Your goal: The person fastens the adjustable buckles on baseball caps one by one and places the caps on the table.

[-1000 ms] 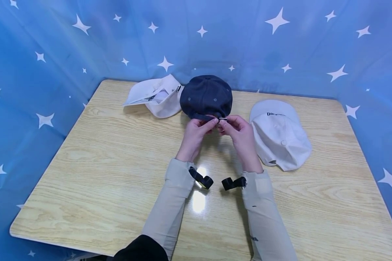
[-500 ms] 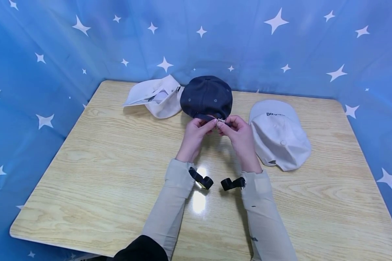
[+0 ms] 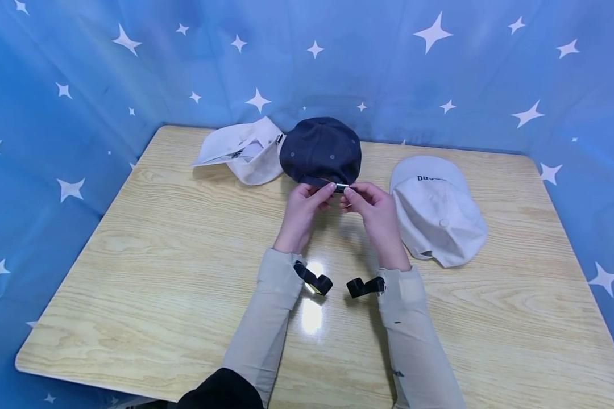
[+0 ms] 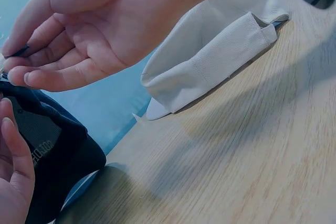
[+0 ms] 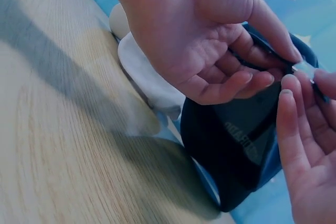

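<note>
A navy baseball cap stands at the table's far edge, its back strap facing me. My left hand pinches the strap between thumb and fingertips, just left of the small metal buckle. On the buckle's other side, my right hand pinches the strap end with thumb and index finger. The right wrist view shows the buckle between both hands' fingertips, and pale lettering inside the dark cap. In the left wrist view, a short dark strap end shows at the right fingertips.
A white cap lies tilted on its side, left of the navy one. Another white cap with dark lettering lies to the right, close to my right hand. A blue star-patterned curtain hangs behind the wooden table.
The buckle has shifted slightly left, and the thumbs are a little farther apart. My left hand and the navy cap have moved slightly left. Both white caps stay put.
</note>
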A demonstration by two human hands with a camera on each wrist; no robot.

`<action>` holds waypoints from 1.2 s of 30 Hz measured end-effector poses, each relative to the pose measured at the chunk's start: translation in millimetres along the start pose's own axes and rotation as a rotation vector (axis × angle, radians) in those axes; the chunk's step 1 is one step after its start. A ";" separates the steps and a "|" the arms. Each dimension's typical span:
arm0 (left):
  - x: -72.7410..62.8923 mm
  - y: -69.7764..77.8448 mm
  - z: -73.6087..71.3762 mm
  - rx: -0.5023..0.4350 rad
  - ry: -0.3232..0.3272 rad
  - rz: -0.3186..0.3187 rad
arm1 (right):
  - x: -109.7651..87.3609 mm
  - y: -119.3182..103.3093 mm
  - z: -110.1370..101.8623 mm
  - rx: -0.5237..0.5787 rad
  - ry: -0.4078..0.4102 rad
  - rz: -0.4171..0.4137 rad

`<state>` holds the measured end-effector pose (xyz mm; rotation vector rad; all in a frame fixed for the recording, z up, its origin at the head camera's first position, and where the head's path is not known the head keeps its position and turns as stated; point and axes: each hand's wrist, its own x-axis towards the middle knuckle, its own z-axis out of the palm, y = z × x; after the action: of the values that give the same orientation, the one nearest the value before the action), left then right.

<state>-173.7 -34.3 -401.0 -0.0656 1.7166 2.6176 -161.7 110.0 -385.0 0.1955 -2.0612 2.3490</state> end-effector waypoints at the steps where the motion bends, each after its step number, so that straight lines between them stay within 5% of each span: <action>1: -0.1 0.1 0.1 0.000 -0.003 -0.001 | 2.8 6.7 -3.4 0.014 0.001 0.006; 5: -6.9 8.2 3.1 0.008 -0.005 -0.025 | 10.9 26.5 -12.7 0.056 0.004 0.027; 13: -7.4 9.1 2.3 0.009 0.003 -0.041 | 0.9 2.0 1.2 -0.049 0.046 0.027; 19: -9.1 8.9 2.9 0.089 -0.027 -0.119 | 15.3 40.4 -9.6 -0.094 0.029 -0.039; 28: -10.9 7.3 2.7 0.125 -0.101 -0.125 | -10.7 -23.6 13.3 -0.234 -0.010 0.050; 36: -10.6 4.6 6.1 0.068 -0.035 -0.093 | -9.4 -20.9 13.8 -0.288 -0.042 0.034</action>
<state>-163.5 -30.4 -394.0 -0.0957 1.7446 2.4782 -149.3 99.8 -363.6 0.2072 -2.4068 2.0475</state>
